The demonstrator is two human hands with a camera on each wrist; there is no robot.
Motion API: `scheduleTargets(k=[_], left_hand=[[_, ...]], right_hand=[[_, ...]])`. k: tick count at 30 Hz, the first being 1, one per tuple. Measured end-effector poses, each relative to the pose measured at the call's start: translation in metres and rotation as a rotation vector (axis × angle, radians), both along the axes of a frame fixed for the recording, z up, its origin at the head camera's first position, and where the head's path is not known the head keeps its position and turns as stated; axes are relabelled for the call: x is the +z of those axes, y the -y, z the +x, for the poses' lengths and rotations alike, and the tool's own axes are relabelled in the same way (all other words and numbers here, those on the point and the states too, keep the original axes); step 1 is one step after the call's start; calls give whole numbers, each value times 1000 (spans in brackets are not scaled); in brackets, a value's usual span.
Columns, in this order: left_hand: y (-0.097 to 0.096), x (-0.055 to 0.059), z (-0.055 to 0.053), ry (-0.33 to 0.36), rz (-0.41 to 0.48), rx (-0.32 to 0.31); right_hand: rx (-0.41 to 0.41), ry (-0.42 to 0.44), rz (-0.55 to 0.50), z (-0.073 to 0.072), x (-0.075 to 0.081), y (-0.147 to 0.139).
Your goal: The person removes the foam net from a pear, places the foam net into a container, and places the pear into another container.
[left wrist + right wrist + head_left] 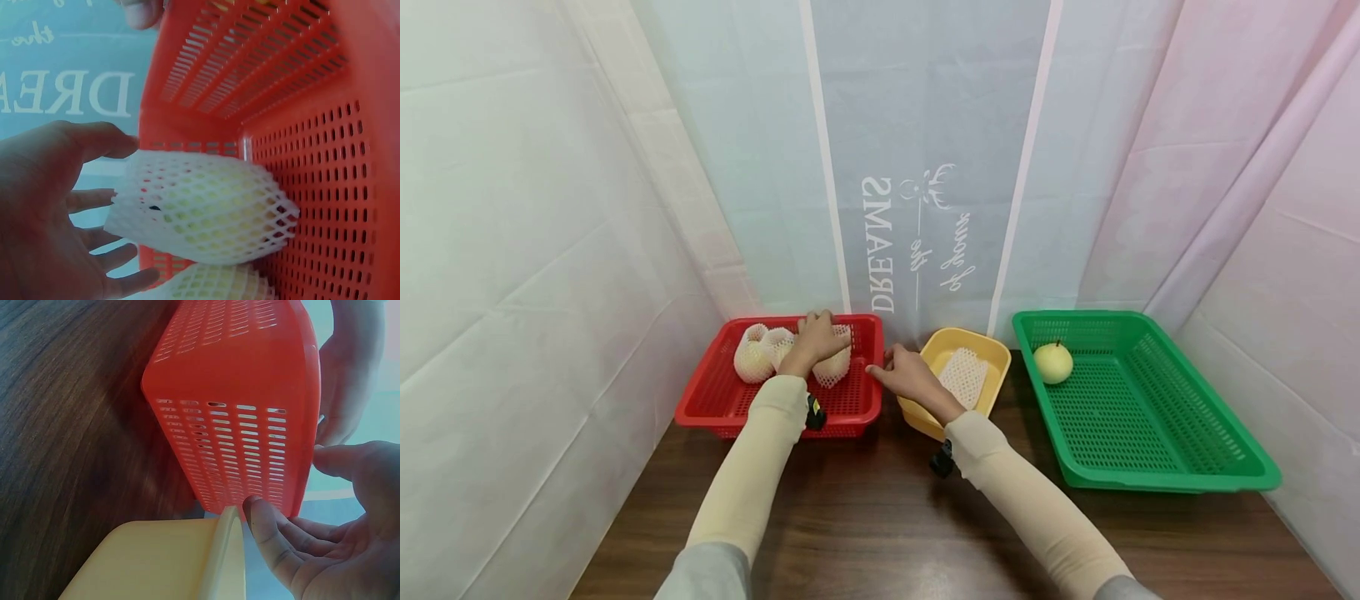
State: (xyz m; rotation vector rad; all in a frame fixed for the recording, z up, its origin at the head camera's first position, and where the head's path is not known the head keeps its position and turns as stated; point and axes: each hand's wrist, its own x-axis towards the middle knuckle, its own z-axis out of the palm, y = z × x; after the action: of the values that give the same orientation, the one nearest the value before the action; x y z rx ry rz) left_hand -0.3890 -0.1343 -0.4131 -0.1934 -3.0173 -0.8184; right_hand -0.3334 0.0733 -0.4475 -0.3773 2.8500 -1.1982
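My left hand [817, 340] reaches into the red basket [867, 400], over pears in white foam nets. In the left wrist view its fingers are spread at the open end of one net-wrapped pear [219, 212], the thumb at the net's edge. A second wrapped pear [219, 282] lies beside it. My right hand [913, 379] hovers between the red basket and a yellow bin [1002, 367], holding nothing. The right wrist view shows its thumb and fingers apart, close to the basket's rim. An empty foam net [964, 377] lies in the yellow bin.
A green basket [1150, 480] stands at the right with one bare pear [1052, 363] in its far left corner. More netted pears [754, 358] sit at the red basket's left. Behind the dark wooden table [865, 517] hangs a printed curtain [925, 125].
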Motion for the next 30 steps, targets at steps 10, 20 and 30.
scheduleTargets(k=[10,20,30], left_hand=[[5,-6,-10,103,-9,0],[6,-16,-33,173,-17,-9],[3,-14,-27,191,-15,-15]], right_hand=[[-5,20,4,0,0,2],[-30,40,-14,-4,0,4],[-53,88,-106,-6,-1,10]])
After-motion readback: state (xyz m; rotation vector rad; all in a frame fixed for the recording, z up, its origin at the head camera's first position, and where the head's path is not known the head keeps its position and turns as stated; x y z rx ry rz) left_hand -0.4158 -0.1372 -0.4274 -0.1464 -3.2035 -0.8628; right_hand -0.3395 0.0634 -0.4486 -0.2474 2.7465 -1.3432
